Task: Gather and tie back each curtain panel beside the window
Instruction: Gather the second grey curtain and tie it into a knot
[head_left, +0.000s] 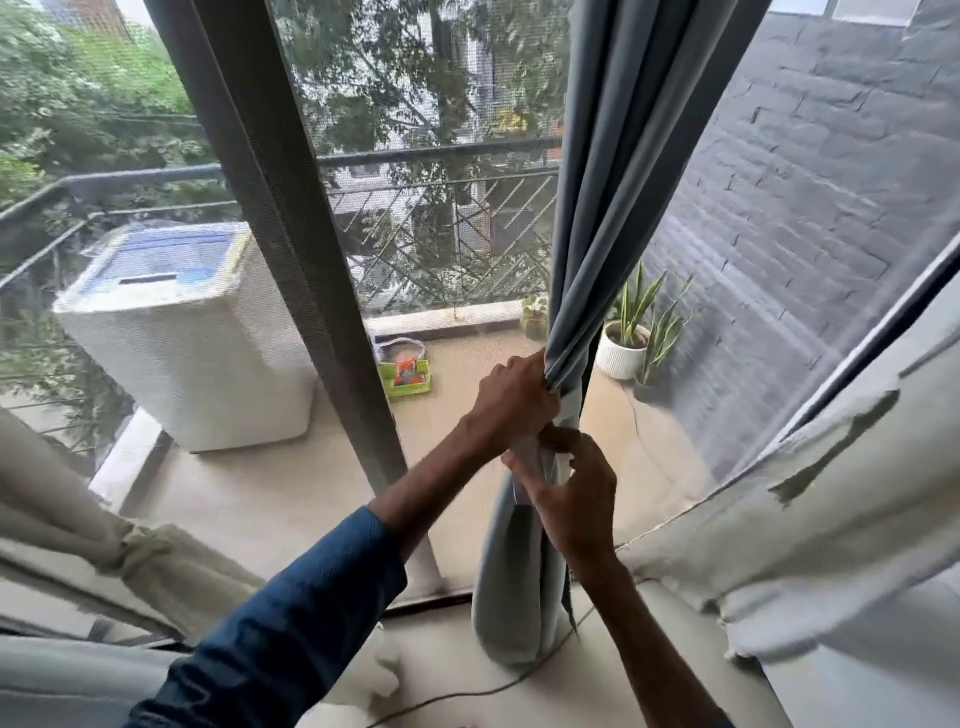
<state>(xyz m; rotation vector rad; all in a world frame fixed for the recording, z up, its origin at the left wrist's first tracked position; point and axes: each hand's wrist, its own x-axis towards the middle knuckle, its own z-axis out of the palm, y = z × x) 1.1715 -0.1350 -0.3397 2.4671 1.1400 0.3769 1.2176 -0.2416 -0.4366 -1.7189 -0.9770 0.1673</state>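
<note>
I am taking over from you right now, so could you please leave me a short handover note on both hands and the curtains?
Left grip: holds the gathered grey curtain in a bunch.
Right grip: just below it, pinches a pale tie against the same bunch.
Done: the grey curtain is gathered into a column beside the window frame. The left beige curtain looks knotted back.
Left: fasten the tie round the grey curtain, then let go. I cannot tell whether the right beige curtain is tied, so check it.
</note>
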